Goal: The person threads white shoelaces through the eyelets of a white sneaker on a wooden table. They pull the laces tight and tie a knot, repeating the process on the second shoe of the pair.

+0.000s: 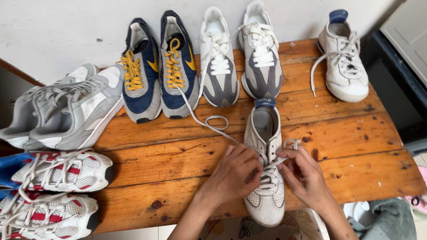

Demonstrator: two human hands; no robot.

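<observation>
Wooden table [356, 133] against white wall [58, 31]. Ten shoes: two grey [66, 111], two navy-yellow [160, 66], two white-grey [240, 58], two white-red [58, 186], two cream. One cream shoe [344, 60] far right; other cream sneaker [266, 178] at front edge. Left hand [233, 175] and right hand [304, 175] pinch its lace [209, 122].

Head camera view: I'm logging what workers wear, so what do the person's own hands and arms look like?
Both the left hand and right hand are bare: no gloves, rings, watch or bracelet visible. The forearms are bare too, with no sleeve in view down to the frame's edge.
</observation>
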